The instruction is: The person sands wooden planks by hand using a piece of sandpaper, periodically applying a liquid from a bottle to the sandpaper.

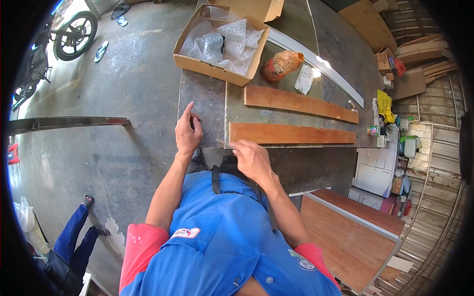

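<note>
My left hand [188,130] is over the left end of the worktable [202,87], index finger extended and the other fingers curled; I see nothing held in it. My right hand [253,159] is at the table's near edge, thumb and fingers pinched on a small thin object [221,142], too blurred to identify. Just beyond it lies a reddish-brown wooden strip [292,133], along the near edge. A second wooden strip [300,103] lies farther back, at a slight angle to the first.
An open cardboard box [211,69] holds bubble wrap. Beside it are an orange plastic-wrapped container [279,66], a white block [304,79] and a long white strip [314,63]. A wooden panel [344,240] stands at right. Another person's legs [70,229] and a motorcycle [37,63] are at left.
</note>
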The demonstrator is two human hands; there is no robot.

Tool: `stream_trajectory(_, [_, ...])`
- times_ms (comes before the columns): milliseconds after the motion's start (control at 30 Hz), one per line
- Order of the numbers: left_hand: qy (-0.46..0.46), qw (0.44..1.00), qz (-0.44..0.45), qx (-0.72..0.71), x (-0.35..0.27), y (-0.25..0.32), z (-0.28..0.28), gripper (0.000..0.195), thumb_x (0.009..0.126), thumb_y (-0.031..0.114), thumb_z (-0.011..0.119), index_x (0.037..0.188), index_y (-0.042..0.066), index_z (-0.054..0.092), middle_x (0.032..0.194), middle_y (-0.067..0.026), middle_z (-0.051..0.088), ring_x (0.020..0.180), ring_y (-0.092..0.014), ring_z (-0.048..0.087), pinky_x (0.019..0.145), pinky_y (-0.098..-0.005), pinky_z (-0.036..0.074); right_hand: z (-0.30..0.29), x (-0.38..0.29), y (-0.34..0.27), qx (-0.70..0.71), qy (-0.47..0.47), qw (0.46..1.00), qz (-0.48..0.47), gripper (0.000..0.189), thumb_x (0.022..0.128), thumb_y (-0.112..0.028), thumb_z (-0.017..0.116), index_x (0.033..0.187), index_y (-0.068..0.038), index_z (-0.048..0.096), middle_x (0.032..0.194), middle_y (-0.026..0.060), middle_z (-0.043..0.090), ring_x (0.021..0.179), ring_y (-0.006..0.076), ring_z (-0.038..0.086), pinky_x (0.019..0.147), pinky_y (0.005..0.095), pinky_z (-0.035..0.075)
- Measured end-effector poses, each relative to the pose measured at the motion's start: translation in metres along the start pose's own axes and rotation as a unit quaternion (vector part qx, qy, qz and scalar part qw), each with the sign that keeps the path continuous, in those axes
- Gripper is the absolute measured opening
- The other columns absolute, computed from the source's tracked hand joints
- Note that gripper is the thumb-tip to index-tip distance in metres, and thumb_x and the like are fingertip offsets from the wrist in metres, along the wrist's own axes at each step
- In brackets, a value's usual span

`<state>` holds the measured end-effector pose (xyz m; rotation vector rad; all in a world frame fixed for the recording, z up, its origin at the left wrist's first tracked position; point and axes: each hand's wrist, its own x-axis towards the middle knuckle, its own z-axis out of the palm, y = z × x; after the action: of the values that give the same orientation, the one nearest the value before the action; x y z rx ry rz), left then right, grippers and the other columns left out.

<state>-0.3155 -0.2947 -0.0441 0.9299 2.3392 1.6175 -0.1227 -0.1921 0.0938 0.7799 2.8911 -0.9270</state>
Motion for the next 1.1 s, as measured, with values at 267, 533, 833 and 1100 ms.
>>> stream_trajectory(267, [-0.006, 0.998, 0.046, 0.034, 0.002, -0.001, 0.002, 0.058, 0.089, -0.003, 0.063, 0.145, 0.006, 0.055, 0.092, -0.0074, 0.071, 0.086, -0.029, 0.068, 0.085, -0.0416, 0.054, 0.014, -0.028, 0.044, -0.179, 0.084, 0.977, -0.074, 0.036, 0.090, -0.007, 0.062, 0.124, -0.004, 0.071, 0.121, 0.0077, 0.071, 0.100, 0.0305, 0.065, 0.086, 0.0432, 0.051])
stream_trajectory(533, [-0.009, 0.998, 0.037, 0.047, 0.000, 0.001, 0.003, 0.059, 0.087, -0.003, 0.063, 0.145, 0.007, 0.055, 0.092, -0.0062, 0.070, 0.086, -0.027, 0.067, 0.085, -0.0410, 0.053, 0.021, -0.008, 0.044, -0.163, 0.154, 0.974, -0.032, 0.036, 0.087, -0.004, 0.062, 0.121, -0.006, 0.072, 0.119, 0.0068, 0.071, 0.102, 0.0304, 0.065, 0.091, 0.0437, 0.050])
stream_trajectory(833, [-0.011, 0.997, 0.034, 0.063, 0.001, 0.000, 0.005, 0.056, 0.089, -0.003, 0.061, 0.143, 0.008, 0.057, 0.093, -0.0069, 0.070, 0.087, -0.027, 0.068, 0.086, -0.0409, 0.053, 0.011, -0.042, 0.014, -0.084, 0.057, 0.994, -0.028, 0.033, 0.086, -0.002, 0.059, 0.112, -0.007, 0.077, 0.110, 0.0094, 0.075, 0.098, 0.0308, 0.067, 0.090, 0.0429, 0.051])
stream_trajectory(1100, [-0.010, 0.999, 0.015, 0.051, -0.002, -0.005, 0.007, 0.052, 0.091, -0.004, 0.059, 0.142, 0.007, 0.059, 0.091, -0.0100, 0.070, 0.084, -0.028, 0.068, 0.081, -0.0405, 0.054, -0.067, -0.076, 0.088, -0.104, 0.214, 0.964, 0.115, 0.030, 0.088, 0.001, 0.062, 0.112, -0.006, 0.076, 0.112, 0.0118, 0.076, 0.103, 0.0352, 0.070, 0.087, 0.0471, 0.052])
